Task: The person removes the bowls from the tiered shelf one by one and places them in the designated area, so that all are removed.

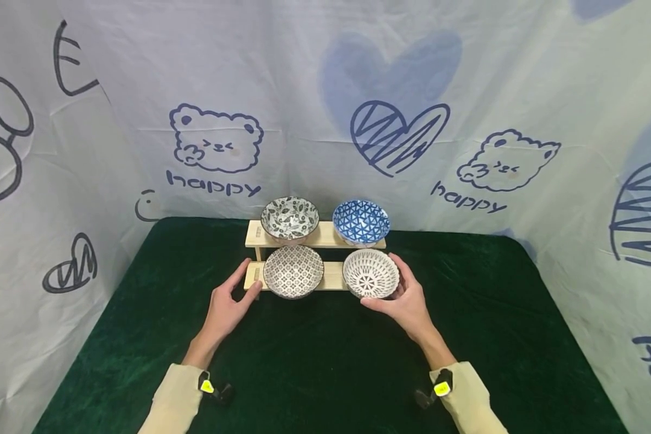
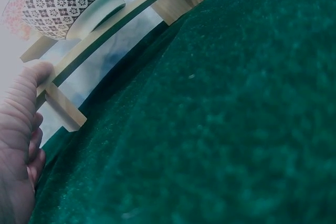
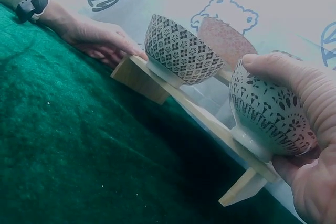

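Note:
A two-step wooden rack (image 1: pixel 333 276) carries bowls on both levels. My left hand (image 1: pixel 229 304) grips the left end of its lower board, thumb on the front edge. In the left wrist view the thumb (image 2: pixel 39 71) presses the wood. My right hand (image 1: pixel 409 304) holds a white bowl with dark petal-like marks (image 1: pixel 371 274) at the lower board's right end, thumb at its rim. In the right wrist view this bowl's foot (image 3: pixel 252 142) is at the board; whether it touches is unclear. Left of it stands a bowl with a dark lattice pattern (image 1: pixel 293 272).
On the upper board are a leaf-patterned bowl (image 1: pixel 290 219) at left and a blue-and-white bowl (image 1: pixel 361 222) at right. Dark green cloth (image 1: pixel 325 361) covers the table. A white curtain with drawings (image 1: pixel 304 90) hangs close behind the rack.

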`<state>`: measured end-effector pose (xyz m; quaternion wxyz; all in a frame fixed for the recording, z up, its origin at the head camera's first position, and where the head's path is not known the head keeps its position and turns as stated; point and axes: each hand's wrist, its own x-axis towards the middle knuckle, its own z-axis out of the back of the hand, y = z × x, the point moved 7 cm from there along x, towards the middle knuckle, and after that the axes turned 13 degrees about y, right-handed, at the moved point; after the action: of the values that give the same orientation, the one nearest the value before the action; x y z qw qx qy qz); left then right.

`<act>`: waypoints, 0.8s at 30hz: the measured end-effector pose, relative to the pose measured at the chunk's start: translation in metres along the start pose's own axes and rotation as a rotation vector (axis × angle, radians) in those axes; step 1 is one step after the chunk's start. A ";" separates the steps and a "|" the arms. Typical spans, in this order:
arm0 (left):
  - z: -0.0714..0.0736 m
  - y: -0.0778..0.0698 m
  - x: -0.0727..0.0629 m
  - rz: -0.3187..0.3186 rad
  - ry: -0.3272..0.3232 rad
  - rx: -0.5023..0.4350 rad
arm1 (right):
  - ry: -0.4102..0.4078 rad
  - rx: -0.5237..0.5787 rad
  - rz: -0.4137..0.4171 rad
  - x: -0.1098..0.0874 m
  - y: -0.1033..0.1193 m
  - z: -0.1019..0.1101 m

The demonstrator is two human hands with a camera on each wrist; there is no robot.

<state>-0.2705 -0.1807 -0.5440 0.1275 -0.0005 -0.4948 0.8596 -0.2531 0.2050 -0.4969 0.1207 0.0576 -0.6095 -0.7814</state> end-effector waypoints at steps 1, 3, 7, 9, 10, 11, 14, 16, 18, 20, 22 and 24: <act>0.000 0.000 0.000 0.003 0.002 0.001 | -0.006 0.000 -0.003 -0.001 -0.001 0.001; -0.001 0.000 0.000 0.000 0.005 -0.001 | -0.015 -0.002 -0.006 -0.004 -0.001 0.003; -0.001 -0.001 -0.001 -0.007 0.003 -0.006 | -0.040 -0.006 -0.014 -0.008 -0.001 0.009; -0.001 -0.001 -0.001 -0.009 0.002 -0.009 | -0.049 -0.014 -0.014 -0.009 -0.001 0.012; -0.001 -0.001 -0.001 -0.010 0.001 -0.010 | -0.054 -0.016 -0.015 -0.010 -0.002 0.013; -0.001 0.000 -0.001 -0.011 0.001 -0.012 | -0.059 -0.020 -0.017 -0.012 -0.003 0.015; -0.002 0.000 -0.001 -0.013 0.004 -0.011 | -0.070 -0.029 -0.021 -0.014 -0.005 0.020; -0.002 0.000 -0.001 -0.015 0.003 -0.011 | -0.077 -0.029 -0.024 -0.016 -0.007 0.024; -0.001 0.000 0.000 -0.015 0.002 -0.010 | -0.082 -0.029 -0.023 -0.017 -0.008 0.027; -0.001 0.000 0.000 -0.016 0.003 -0.008 | -0.091 -0.031 -0.020 -0.019 -0.009 0.030; -0.001 0.000 0.000 -0.017 0.001 -0.004 | -0.099 -0.032 -0.016 -0.020 -0.011 0.033; -0.001 0.000 0.000 -0.017 0.002 0.000 | -0.106 -0.037 -0.013 -0.020 -0.011 0.036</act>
<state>-0.2706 -0.1801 -0.5448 0.1354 0.0028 -0.4948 0.8584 -0.2435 0.2469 -0.5000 0.0840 0.0178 -0.6002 -0.7952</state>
